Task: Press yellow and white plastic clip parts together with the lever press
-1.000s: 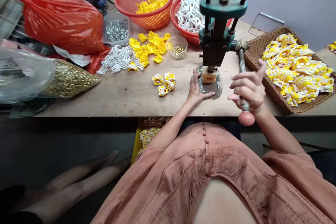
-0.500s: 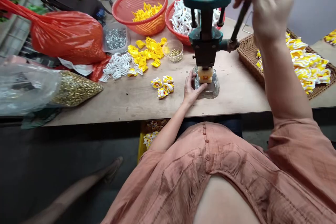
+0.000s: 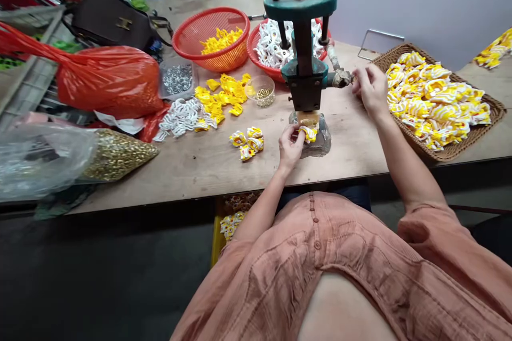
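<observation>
My left hand [image 3: 290,146] pinches a yellow-and-white striped piece [image 3: 308,134] in front of the die of the green press [image 3: 306,77], over its base [image 3: 320,147]. At the right side of the press, my right hand [image 3: 370,85] is at the end of the lever joint [image 3: 342,78], fingers curled; whether they grip anything there is too small to tell. Several finished-looking striped pieces [image 3: 247,144] lie in a small group left of my left hand.
A wicker tray [image 3: 434,157] of striped pieces stands right. Behind are a red basket [image 3: 212,58] with yellow pieces, another [image 3: 252,45] with white pieces, and a cup of rings [image 3: 264,90]. Left are a red bag [image 3: 110,80] and a bag of brass parts [image 3: 120,154].
My right hand has come down from the raised lever to beside the joint. My left hand now holds the striped piece out from under the die. The view has shifted slightly.
</observation>
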Demonstrator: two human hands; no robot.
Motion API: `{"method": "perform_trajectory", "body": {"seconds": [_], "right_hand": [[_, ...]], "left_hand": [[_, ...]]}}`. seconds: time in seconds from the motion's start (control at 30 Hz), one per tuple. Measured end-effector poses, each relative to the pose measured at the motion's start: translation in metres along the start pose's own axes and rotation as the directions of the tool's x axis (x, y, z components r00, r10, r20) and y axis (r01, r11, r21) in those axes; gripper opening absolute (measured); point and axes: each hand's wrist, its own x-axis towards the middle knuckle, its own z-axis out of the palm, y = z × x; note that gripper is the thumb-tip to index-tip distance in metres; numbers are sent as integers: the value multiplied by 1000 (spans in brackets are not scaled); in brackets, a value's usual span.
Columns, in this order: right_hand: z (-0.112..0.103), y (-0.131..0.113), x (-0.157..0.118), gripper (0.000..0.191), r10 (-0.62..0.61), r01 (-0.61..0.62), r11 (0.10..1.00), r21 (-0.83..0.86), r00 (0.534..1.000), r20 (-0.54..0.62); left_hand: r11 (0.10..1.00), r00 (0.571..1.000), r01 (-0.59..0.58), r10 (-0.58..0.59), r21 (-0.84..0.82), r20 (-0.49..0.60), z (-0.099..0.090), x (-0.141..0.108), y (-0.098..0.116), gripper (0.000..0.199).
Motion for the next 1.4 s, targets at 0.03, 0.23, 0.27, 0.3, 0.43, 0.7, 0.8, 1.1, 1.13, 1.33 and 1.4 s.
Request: {"method": "perform_trajectory", "body": {"seconds": [0.03,0.23,0.27,0.3,0.43,0.7,0.8,1.1,1.13,1.33,1.4], "right_hand": [[-1,5,-25,47,-12,12,1000,-14,1000,-10],[43,36,-146,70,12,-56,987,148,960,279],[49,37,-155,73,5,-60,981,185,959,283],[54,36,-161,74,-1,-59,976,211,962,273],[57,29,-168,75,-5,-45,972,230,977,212],[62,25,-175,57,115,-219,901,375,953,280],[62,20,-179,53,66,-144,939,312,967,245],[65,21,-184,37,-22,5,992,130,991,134],[66,21,-184,35,-33,18,992,123,992,121],[68,21,-186,22,-157,154,985,80,987,30],[69,22,-187,21,-159,156,985,72,987,38]], "left_hand": [[998,999,41,-40,-49,28,-1,-8,2,29],[998,997,-9,13,-60,71,-2,-45,27,39],[998,996,-57,60,-39,69,-2,-49,32,38],[995,993,-96,97,-18,73,-3,-52,37,37],[985,982,-161,153,64,108,-11,-63,47,38],[969,982,150,-124,-196,139,-18,-76,38,51],[960,979,186,-163,-211,122,-19,-79,40,50],[1000,998,-8,10,-29,69,-20,-86,52,41],[999,997,-3,6,-42,74,-21,-86,51,43],[949,964,212,-165,-232,207,-24,-88,39,60],[936,962,239,-192,-257,196,-25,-89,36,54]]}}
